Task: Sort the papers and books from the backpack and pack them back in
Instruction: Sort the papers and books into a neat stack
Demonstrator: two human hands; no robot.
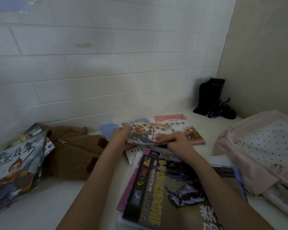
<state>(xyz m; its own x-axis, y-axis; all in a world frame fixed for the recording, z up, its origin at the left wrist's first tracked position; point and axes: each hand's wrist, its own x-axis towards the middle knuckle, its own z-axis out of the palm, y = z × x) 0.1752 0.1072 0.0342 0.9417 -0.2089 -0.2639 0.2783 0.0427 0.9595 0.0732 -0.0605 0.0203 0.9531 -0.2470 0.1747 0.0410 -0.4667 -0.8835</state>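
Both hands hold one thin picture book point(148, 132) just above the middle of the white table point(70, 196). The left hand point(121, 136) grips its left edge, fingers curled over the cover; the right hand point(173, 138) pinches its lower right edge, fingers bent along the margin. The book is tilted, cover upward, showing painted figures and large black characters.

Behind it, flat on the table near the wall, lie a pink-bordered storybook point(188, 128) and a pale blue booklet point(106, 130), partly hidden by the held book. Below the hands a loose heap of papers point(133, 156) sits under a large dark animal encyclopedia point(165, 196), which the right forearm crosses.

At the left edge, a stack of picture books point(18, 163) leans against a brown fleecy zipped pouch point(73, 151). At the right, the pink backpack point(256, 146) lies on its side, its dotted white lining exposed, with book edges visible at its lower opening. A black upright device point(209, 95) with tangled cables stands in the far corner.
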